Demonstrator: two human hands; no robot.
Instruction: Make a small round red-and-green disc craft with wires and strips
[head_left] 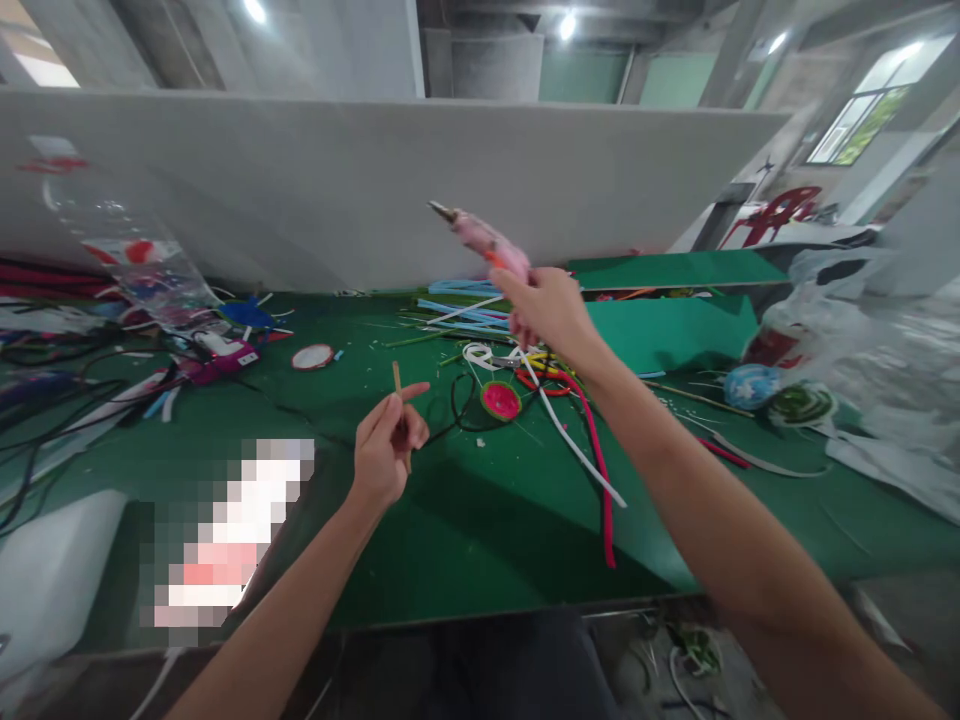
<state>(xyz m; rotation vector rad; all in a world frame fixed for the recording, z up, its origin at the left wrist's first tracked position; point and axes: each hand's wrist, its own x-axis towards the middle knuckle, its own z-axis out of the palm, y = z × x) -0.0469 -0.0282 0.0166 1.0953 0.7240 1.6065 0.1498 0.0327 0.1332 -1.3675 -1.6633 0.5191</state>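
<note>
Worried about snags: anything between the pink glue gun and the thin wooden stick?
Nothing visible: only open air separates the pink glue gun in the right hand from the thin wooden stick in the left hand.

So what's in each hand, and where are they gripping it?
The left hand pinches a thin wooden stick around its middle; the right hand grips a pink glue gun by its handle.

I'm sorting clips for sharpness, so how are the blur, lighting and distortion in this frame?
Head view: the right hand and pink glue gun look slightly smeared; the left hand and its stick are sharper; the clear bottle at the left edge blurs badly; the white partition bows from the wide lens; ceiling lamps and the window blow out.
</note>
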